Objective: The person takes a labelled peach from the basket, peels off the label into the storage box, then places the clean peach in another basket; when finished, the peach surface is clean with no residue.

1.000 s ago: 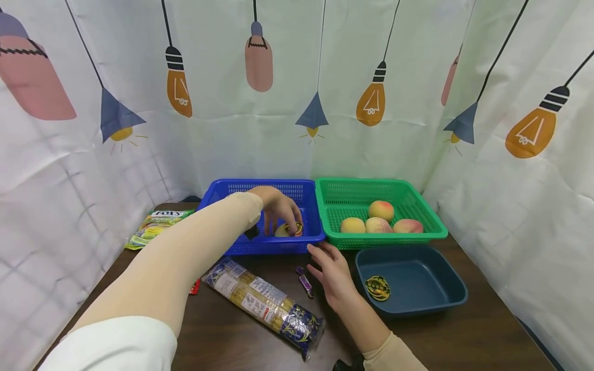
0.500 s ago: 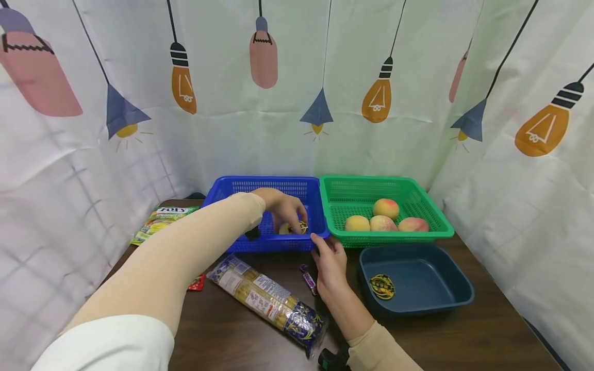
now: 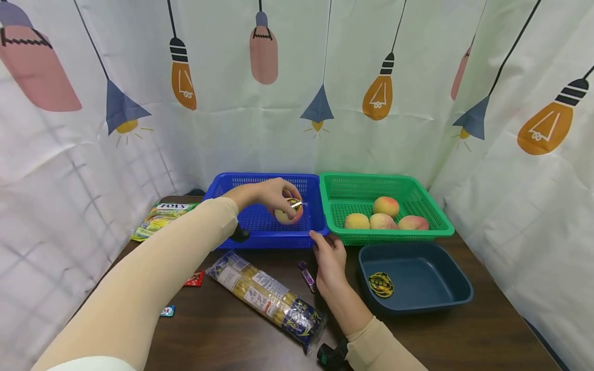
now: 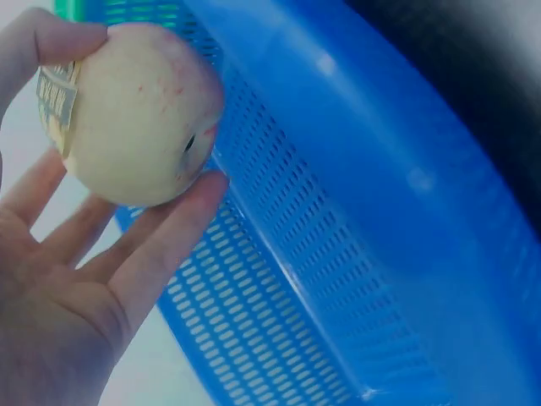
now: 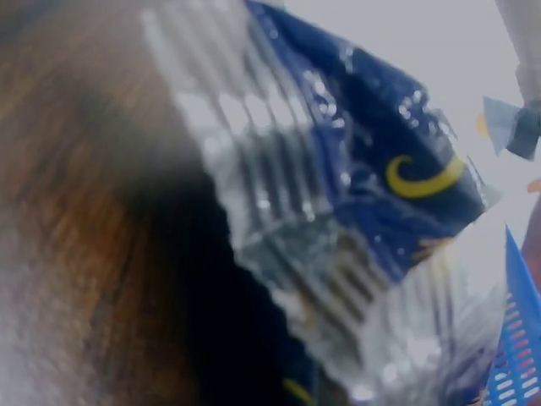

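Observation:
My left hand (image 3: pixel 273 192) holds a pale peach (image 3: pixel 284 216) over the blue basket (image 3: pixel 269 241), thumb on one side and fingers on the other. A black and gold label (image 3: pixel 294 204) sits on the peach; in the left wrist view its edge lifts beside the thumb. At the front right corner of the blue basket, my right hand (image 3: pixel 331 263) grips the rim, its thumb on the edge and its other fingers partly hidden. In the right wrist view the crimped end of a clear and navy noodle packet (image 5: pixel 338 194) fills the picture.
The green basket (image 3: pixel 334 178) with several peaches stands right of the blue one. A dark blue tray (image 3: pixel 427 283) holds a round black and gold label (image 3: pixel 381 285). The noodle packet, a purple wrapped sweet (image 3: pixel 307 276) and a green Fox's bag (image 3: pixel 162 217) lie on the table.
My left hand has lifted the peach from the bottom of the blue basket. My right hand has moved up to the basket's corner and stays there.

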A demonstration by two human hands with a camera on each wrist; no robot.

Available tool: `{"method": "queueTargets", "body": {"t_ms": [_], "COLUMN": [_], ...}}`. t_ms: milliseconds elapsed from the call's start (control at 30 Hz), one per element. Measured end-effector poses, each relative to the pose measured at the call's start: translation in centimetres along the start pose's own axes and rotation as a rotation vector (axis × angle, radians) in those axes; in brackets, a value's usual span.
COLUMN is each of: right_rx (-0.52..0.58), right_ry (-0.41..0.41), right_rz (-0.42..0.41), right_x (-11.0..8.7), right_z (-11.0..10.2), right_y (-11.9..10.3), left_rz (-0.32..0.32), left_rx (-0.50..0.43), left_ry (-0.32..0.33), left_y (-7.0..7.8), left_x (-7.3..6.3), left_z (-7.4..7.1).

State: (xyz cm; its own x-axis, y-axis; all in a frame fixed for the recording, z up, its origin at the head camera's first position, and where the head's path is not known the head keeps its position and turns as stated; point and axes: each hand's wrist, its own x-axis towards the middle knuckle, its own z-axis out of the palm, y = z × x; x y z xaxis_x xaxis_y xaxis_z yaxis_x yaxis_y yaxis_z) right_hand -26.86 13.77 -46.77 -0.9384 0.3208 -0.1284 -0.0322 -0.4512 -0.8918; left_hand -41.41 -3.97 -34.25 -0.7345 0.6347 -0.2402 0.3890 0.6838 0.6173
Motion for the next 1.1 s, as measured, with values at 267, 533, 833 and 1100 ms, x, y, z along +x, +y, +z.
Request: {"method": "queueTargets", "body": {"t_ms": [267,533,833,1100], "right_rx": [-0.018,-0.011,-0.026,-0.037], "right_ry": [0.031,0.037,0.038,0.035], "right_rz": [-0.022,-0.022,-0.018,-0.021], "right_x": [0.0,0.0,0.1,0.1], "right_z": [0.1,0.2,0.1,0.1], "right_y": [0.2,0.2,0.3,0.3], "left_rz": [0.024,0.084,0.117,0.213], "left_rx": [-0.173,-0.346,-0.529,-0.670], "left_ry": [0.178,0.338,0.573,0.684], "left_y": [-1.4,-1.8,0.3,1.5], "left_x": [-2.9,-4.5,-7.4,-9.9], "left_z": [0.5,3.0,7.2,12.2]}}
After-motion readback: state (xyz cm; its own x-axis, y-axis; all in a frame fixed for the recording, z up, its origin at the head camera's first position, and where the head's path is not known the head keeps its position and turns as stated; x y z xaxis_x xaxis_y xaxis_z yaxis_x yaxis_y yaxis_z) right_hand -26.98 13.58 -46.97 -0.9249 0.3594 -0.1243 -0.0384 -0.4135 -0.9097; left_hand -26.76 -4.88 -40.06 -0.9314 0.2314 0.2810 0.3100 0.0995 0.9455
